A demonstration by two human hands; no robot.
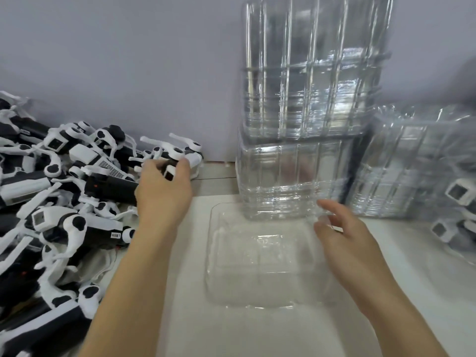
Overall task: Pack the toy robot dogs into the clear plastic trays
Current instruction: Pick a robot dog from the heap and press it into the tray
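A clear plastic tray (pixel 260 301) lies flat on the white table in front of me, with nothing in it. A heap of black-and-white toy robot dogs (pixel 61 191) fills the left side. My left hand (pixel 162 194) reaches into the heap's right end, its fingers and thumb curled round one toy robot dog (pixel 189 154) with its white legs sticking up. My right hand (pixel 342 238) hovers at the tray's far right corner, fingers loosely spread, holding nothing.
Tall stacks of clear trays (pixel 309 99) stand against the grey wall behind the tray. At the right, packed trays (pixel 422 173) with dogs inside lean in a pile. The table edge lies near me.
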